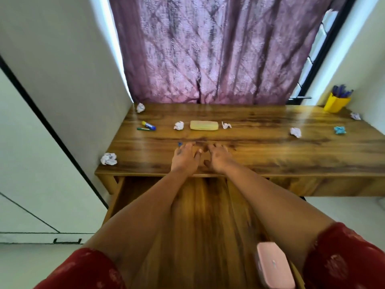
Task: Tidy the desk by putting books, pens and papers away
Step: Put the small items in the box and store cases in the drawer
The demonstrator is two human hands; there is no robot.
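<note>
A wooden desk (260,155) is seen from above, set against a purple curtain (208,49) between white walls. Both hands are laid near its front edge, close together. The left hand (184,158) is spread flat with straight fingers, and nothing is held by it; a small blue object (179,144), too small to identify, lies at its fingertips. The right hand (218,158) is likewise relaxed and empty. Crumpled paper balls are scattered across the desk: one at the front left corner (108,159), one beside a yellow case (204,125), others well apart to the right. A glue stick (148,125) and a green pen (143,128) lie at the far left. A yellow pen holder (335,104) stands at the far right corner. Tidying appears barely begun; next, a nearby item probably needs pinching up.
</note>
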